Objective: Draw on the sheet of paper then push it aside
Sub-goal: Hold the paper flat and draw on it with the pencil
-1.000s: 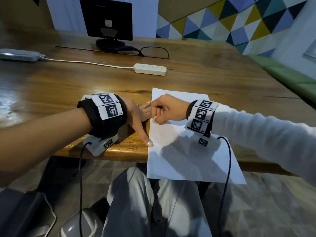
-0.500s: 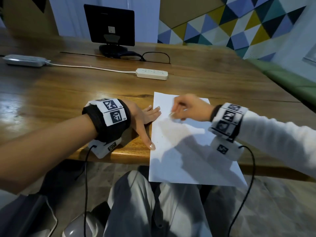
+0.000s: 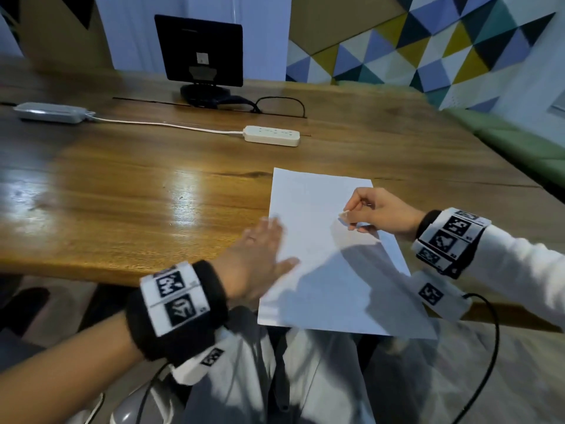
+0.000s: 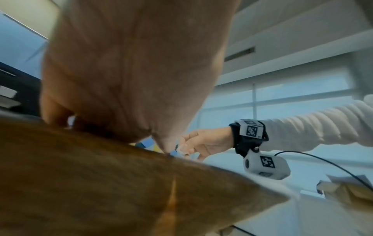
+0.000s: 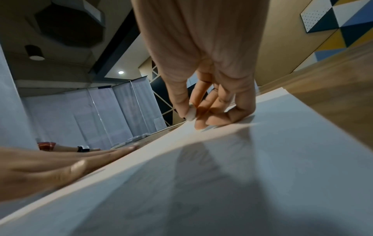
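Two power strips (image 3: 271,135) & monitor (image 3: 200,52) beyond paper (image 3: 312,209).

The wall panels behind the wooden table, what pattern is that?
Triangles in blue, yellow, teal, white and dark navy; clearest in the head view.

Your left hand on the table

Your left hand (image 4: 129,71) lies flat on the wooden table (image 4: 101,191); beyond it, your right hand (image 4: 206,142) curls its fingers above the surface.
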Motion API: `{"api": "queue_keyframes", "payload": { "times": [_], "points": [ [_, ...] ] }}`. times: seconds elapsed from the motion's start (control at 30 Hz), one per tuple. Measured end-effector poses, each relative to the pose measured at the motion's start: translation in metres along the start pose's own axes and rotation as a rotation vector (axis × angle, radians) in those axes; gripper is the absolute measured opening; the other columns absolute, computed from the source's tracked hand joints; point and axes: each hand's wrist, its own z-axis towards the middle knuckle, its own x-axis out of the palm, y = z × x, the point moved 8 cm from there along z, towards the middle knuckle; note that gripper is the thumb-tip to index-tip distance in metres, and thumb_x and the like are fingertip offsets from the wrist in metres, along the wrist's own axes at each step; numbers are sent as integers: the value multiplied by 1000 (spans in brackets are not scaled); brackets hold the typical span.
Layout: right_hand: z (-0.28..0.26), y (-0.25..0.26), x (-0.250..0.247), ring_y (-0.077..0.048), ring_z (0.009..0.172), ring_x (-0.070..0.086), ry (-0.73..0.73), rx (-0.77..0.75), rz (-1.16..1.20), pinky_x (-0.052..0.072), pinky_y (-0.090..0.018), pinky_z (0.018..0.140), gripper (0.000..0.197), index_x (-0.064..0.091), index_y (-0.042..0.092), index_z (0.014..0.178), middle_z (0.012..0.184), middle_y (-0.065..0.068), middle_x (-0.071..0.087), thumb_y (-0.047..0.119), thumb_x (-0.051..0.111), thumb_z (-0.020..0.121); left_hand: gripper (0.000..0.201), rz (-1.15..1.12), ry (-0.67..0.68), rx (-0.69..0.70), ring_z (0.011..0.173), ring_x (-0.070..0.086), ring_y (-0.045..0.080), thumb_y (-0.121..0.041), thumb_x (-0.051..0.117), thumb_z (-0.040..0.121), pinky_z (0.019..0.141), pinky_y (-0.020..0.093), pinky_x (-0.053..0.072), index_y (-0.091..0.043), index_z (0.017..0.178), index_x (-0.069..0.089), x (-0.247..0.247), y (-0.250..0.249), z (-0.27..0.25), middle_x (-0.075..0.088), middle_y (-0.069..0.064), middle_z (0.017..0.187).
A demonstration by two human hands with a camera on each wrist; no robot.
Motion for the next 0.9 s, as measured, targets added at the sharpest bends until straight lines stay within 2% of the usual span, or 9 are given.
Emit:
{"api": "queue_keyframes", "payload": {
  "times": [0.07, 0.2, 0.33, 0.43, 0.53, 0.6, 0.7, 0.77, 0.9],
  "points": [
    [0, 0, 0, -12, 58, 59, 5, -4, 8, 45, -17, 47, 15, 53, 8, 79, 68, -9, 61, 3, 66, 84, 91, 57, -29, -147, 142, -25, 25, -67, 0, 84, 116, 35, -10, -3, 146, -19, -8, 25, -14, -27, 14, 152],
    [1, 2, 3, -14, 65, 62, 18, -5, -24, 47, -23, 55, 13, 55, 9, 81, 70, -5, 62, 8, 67, 85, 101, 249, -177, 266, 145, -17, 24, -77, 18, 83, 119, 38, -5, -8, 150, -10, 1, -31, -48, -18, 12, 156],
    [2, 15, 5, -12, 66, 62, 55, -27, -101, 47, -25, 56, 12, 58, 5, 88, 76, -10, 68, 12, 67, 85, 61, 339, -193, 362, 133, 44, 26, -28, 30, 84, 108, 42, 36, -2, 139, 34, 31, -53, -39, 46, 16, 143],
    [3, 31, 12, -16, 65, 64, 108, -101, -167, 50, -21, 59, 14, 62, 0, 92, 76, -12, 70, 7, 69, 82, 56, 254, -288, 363, 119, 58, 26, -7, 27, 80, 92, 36, 52, 1, 128, 55, 24, -56, -23, 58, 17, 130],
    [8, 41, 26, -15, 62, 66, 165, -157, -217, 54, -21, 65, 13, 64, -2, 91, 78, -17, 71, 0, 70, 79, 53, 255, -248, 333, 144, 22, 26, -2, 24, 95, 116, 30, 24, 3, 147, 23, 7, -58, -17, 17, 19, 156],
    [13, 43, 34, -13, 62, 67, 182, -167, -246, 54, -18, 66, 15, 66, -1, 90, 82, -18, 72, 0, 72, 77, 61, 201, -81, 337, 147, -6, 18, -25, 28, 102, 120, 28, 5, -5, 152, -3, 5, -51, -20, -12, 10, 158],
    [20, 39, 41, -8, 61, 67, 188, -151, -287, 53, -14, 62, 14, 67, 2, 88, 78, -13, 72, 0, 74, 75, 89, 100, 84, 299, 147, 1, 11, -66, 31, 89, 120, 28, 13, -10, 153, 3, -9, -44, -27, -12, 0, 159],
    [21, 38, 43, -3, 56, 65, 192, -151, -290, 49, -12, 58, 13, 67, 3, 85, 73, -8, 70, 0, 75, 75, 88, 152, 169, 182, 147, 7, 14, -66, 27, 89, 119, 32, 16, -9, 152, 8, -20, -31, -23, -9, 1, 159],
    [24, 46, 47, -2, 55, 65, 205, -196, -344, 47, -10, 58, 14, 66, 2, 83, 62, 3, 69, 5, 76, 75, 96, 396, 293, 93, 145, -17, 24, -64, 34, 90, 120, 43, 5, -3, 150, -10, -38, -18, 8, -20, 10, 157]
  ]
}}
